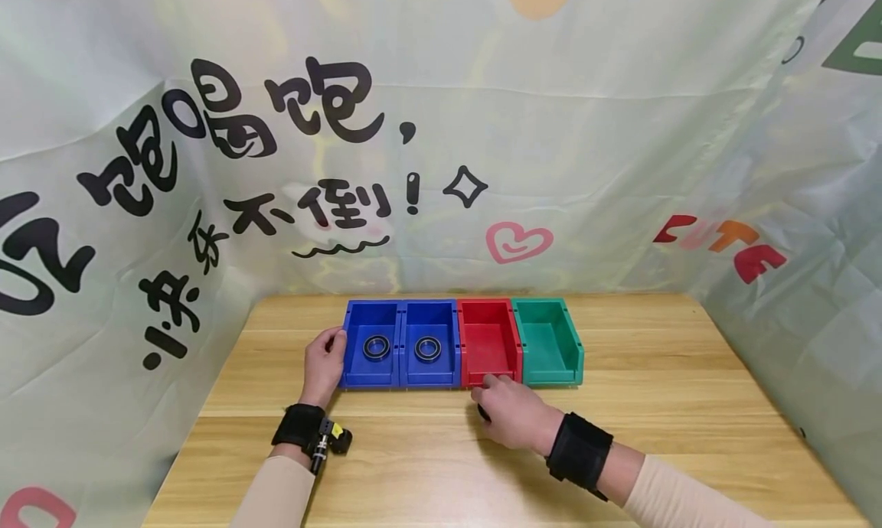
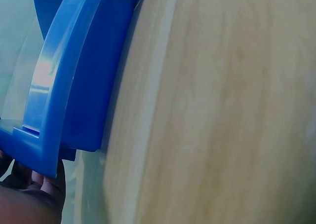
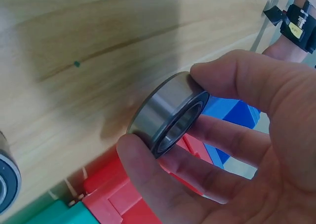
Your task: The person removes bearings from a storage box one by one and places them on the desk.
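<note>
My left hand [image 1: 325, 366] grips the outer edge of the leftmost blue bin [image 1: 350, 367]; in the left wrist view its fingers [image 2: 52, 187] show under that bin's rim. One black-and-silver ball bearing [image 1: 376, 348] lies in this bin, and another bearing [image 1: 428, 350] in the second blue bin [image 1: 430, 379]. In front of the red bin [image 1: 488, 344], my right hand [image 1: 517, 415] pinches a bearing [image 3: 170, 110] between thumb and fingertips, tilted above the wooden table. At the left edge of the right wrist view, a further bearing [image 3: 7, 182] is partly cut off.
A green bin [image 1: 549, 337] stands at the right end of the row, against the red one. The bins sit near the back of the wooden table [image 1: 654, 405]. A printed cloth [image 1: 586, 145] hangs behind and at both sides.
</note>
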Motion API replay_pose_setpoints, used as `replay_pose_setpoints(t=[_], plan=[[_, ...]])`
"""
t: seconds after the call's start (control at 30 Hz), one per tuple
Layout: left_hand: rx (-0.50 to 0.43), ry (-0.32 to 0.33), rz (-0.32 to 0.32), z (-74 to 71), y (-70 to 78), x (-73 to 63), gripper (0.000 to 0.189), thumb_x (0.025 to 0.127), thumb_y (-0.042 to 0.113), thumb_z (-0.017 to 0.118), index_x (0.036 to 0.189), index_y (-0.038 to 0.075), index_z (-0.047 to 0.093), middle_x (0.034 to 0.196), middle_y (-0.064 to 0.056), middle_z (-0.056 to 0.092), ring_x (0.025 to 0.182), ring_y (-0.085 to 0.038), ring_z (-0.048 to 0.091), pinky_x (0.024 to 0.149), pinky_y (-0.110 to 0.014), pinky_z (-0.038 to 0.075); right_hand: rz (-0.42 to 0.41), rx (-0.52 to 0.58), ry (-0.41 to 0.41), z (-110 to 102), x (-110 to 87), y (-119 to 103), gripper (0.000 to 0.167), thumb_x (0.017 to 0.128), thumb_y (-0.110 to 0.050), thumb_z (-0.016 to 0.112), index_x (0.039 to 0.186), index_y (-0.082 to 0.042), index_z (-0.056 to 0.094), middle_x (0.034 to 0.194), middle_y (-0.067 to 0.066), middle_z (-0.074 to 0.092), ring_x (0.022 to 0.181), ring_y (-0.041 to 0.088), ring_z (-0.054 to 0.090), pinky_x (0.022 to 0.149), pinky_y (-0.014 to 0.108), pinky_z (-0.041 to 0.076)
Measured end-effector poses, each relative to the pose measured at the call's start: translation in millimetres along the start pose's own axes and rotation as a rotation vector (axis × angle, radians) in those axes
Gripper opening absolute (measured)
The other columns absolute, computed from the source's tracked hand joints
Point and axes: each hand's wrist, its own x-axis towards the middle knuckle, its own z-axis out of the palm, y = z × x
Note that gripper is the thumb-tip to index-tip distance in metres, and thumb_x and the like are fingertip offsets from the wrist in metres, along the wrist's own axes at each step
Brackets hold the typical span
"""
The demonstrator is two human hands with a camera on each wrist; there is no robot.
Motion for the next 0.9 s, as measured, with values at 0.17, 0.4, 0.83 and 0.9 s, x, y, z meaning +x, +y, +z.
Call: replay_pose_setpoints(t=[0.17, 0.4, 0.83, 0.9], plan=[[0.002, 0.002, 0.001, -0.7, 1.1, -0.2, 0.038, 0.100, 0.032, 0.050, 0.120, 0.002, 0.063, 0.108, -0.015, 0.062, 0.091, -0.025, 0.053, 0.080, -0.034, 0.042, -0.004, 0.000, 0.002, 3.3, -0.7, 0.0, 0.029, 0.074, -0.021, 0.080, 0.099, -0.010, 0.069, 0.083, 0.002, 0.055, 0.074, 0.018, 0.051, 0.063, 0.031, 0.046], [0.006, -0.003, 0.016, -1.1, 1.4, -0.4, 0.036, 0.100, 0.030, 0.051, 0.119, 0.003, 0.064, 0.107, -0.016, 0.063, 0.089, -0.024, 0.053, 0.078, -0.032, 0.042, -0.012, -0.002, 0.003, 5.8, -1.8, 0.5, 0.028, 0.074, -0.020, 0.079, 0.098, -0.009, 0.069, 0.082, 0.003, 0.054, 0.073, 0.017, 0.050, 0.063, 0.031, 0.045], [0.000, -0.008, 0.009, -1.2, 0.5, -0.4, 0.038, 0.100, 0.033, 0.050, 0.120, 0.004, 0.063, 0.108, -0.014, 0.062, 0.090, -0.023, 0.052, 0.079, -0.032, 0.042, 0.000, 0.021, -0.031, 8.8, -5.8, -0.4, 0.030, 0.075, -0.019, 0.079, 0.100, -0.009, 0.067, 0.082, 0.003, 0.052, 0.072, 0.016, 0.047, 0.063, 0.031, 0.045], [0.001, -0.008, 0.010, -1.2, 0.5, -0.8, 0.038, 0.100, 0.033, 0.050, 0.119, 0.003, 0.063, 0.108, -0.014, 0.062, 0.090, -0.023, 0.052, 0.079, -0.032, 0.042, 0.000, 0.025, -0.030, 9.4, -6.7, -0.7, 0.029, 0.075, -0.019, 0.079, 0.099, -0.009, 0.067, 0.081, 0.002, 0.051, 0.072, 0.016, 0.047, 0.063, 0.031, 0.044]])
